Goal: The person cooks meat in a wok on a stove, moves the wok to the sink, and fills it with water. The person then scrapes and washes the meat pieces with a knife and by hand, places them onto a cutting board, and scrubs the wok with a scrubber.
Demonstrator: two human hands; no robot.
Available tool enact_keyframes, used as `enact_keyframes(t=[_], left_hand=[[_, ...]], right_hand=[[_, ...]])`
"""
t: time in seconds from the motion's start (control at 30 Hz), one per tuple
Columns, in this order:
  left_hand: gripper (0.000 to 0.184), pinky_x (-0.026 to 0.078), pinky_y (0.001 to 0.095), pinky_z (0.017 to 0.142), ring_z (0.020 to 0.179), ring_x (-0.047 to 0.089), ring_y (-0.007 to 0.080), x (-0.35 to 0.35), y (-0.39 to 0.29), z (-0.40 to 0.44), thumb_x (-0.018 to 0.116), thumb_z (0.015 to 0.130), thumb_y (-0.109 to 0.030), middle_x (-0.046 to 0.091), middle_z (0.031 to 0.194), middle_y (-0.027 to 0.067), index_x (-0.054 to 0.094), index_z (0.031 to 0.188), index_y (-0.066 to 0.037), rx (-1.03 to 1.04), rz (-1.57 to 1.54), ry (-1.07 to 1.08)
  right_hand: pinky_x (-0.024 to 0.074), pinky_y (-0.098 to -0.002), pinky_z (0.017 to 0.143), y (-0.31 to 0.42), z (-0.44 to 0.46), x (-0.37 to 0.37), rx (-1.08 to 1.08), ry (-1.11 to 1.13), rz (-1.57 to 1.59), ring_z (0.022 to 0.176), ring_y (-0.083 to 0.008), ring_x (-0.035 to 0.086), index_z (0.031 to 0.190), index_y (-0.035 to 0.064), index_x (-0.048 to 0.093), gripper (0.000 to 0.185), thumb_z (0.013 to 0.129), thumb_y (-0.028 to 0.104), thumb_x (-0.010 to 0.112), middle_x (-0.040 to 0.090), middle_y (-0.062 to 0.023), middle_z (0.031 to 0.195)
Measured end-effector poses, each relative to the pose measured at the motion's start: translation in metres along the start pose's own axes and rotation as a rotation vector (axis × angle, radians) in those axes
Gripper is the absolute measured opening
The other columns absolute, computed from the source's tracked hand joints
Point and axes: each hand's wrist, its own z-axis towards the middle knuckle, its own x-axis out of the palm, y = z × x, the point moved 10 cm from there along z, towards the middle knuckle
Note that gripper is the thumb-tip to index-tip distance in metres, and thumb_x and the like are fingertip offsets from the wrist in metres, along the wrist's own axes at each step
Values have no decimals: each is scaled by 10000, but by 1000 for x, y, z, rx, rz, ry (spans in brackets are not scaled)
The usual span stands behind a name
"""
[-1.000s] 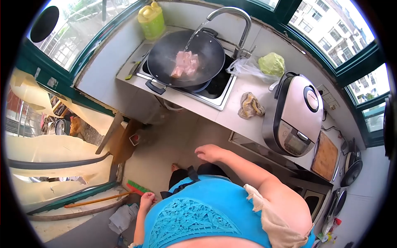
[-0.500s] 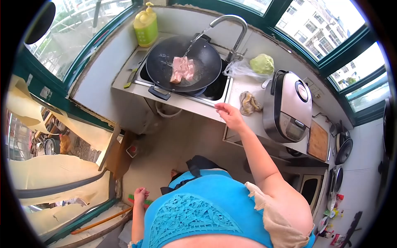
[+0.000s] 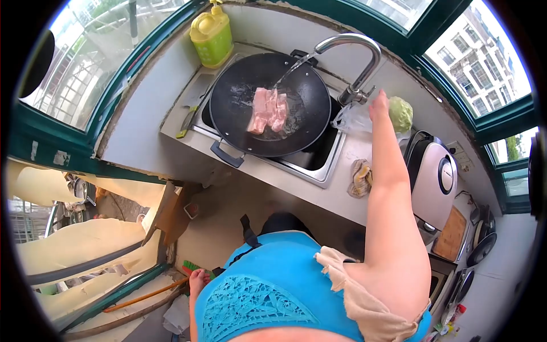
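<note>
Since the frame half a second ago, the right hand [image 3: 379,106] has moved from the counter's front edge to beside the faucet lever [image 3: 370,92]; whether its fingers grip it, I cannot tell. Nearest, the left hand [image 3: 199,281] hangs low near a broom [image 3: 192,267], fingers loosely curled; their inner side is hidden. Bare floor [image 3: 233,214] lies between body and counter [image 3: 342,195]. Beside the right forearm are a crumpled cloth [image 3: 360,178] on its left and a rice cooker [image 3: 431,181] on its right, leaving little sideways room. A wok [image 3: 233,128] sits across the sink [image 3: 320,178], its near handle reaching about to the counter's edge. Slabs of raw meat [image 3: 268,110] lie inside, clear of the rim, water falling from the faucet [image 3: 375,55]. Beyond the hand sits a cabbage [image 3: 401,114], close to the wall.
</note>
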Motion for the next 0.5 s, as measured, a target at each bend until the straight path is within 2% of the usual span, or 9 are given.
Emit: enact_keyframes(t=[0.07, 0.17, 0.27, 0.3, 0.4, 0.5], left_hand=[[118, 464, 242, 521, 556, 523, 109, 19, -22, -13, 532, 892, -177, 592, 712, 53, 535, 928, -64, 11, 93, -47], [133, 455, 225, 569, 601, 533, 97, 42, -31, -17, 523, 894, -200, 605, 731, 31, 550, 934, -76, -3, 100, -51], [139, 446, 219, 592, 621, 534, 93, 52, -30, -17, 534, 888, -211, 609, 738, 24, 558, 924, -80, -1, 59, -53], [138, 444, 213, 612, 643, 543, 89, 56, -34, -22, 541, 884, -213, 611, 741, 17, 563, 920, -82, -5, 99, -66], [137, 449, 217, 613, 647, 549, 90, 53, -27, -17, 542, 883, -212, 611, 744, 17, 566, 923, -83, 41, 139, -26], [132, 457, 221, 613, 646, 559, 99, 34, 2, 5, 540, 885, -201, 609, 745, 20, 566, 930, -80, 48, 33, 61]], right_hand=[[311, -382, 997, -1, 18, -3, -16, -141, -95, 1166, -242, 417, 1315, 37, 385, 589, 868, 405, 490, 439, -144, 1280], [383, -345, 887, -3, 37, 11, -90, -105, -47, 1045, -205, 472, 1218, 11, 489, 517, 867, 390, 501, 507, -112, 1161], [400, -344, 747, -2, 39, 7, -86, -173, -94, 920, -175, 483, 1123, -6, 554, 449, 871, 363, 504, 551, -74, 1000], [378, -346, 667, -5, 42, 9, -59, -148, -29, 819, -162, 462, 1042, -1, 592, 403, 864, 352, 512, 539, -42, 880], [386, -327, 669, 5, 45, 12, -157, -144, -116, 755, -168, 470, 1003, 15, 614, 359, 861, 328, 509, 528, -27, 800], [405, -338, 672, 14, 43, 23, -263, -86, -302, 738, -175, 518, 972, 24, 630, 329, 842, 307, 524, 579, -48, 807]])
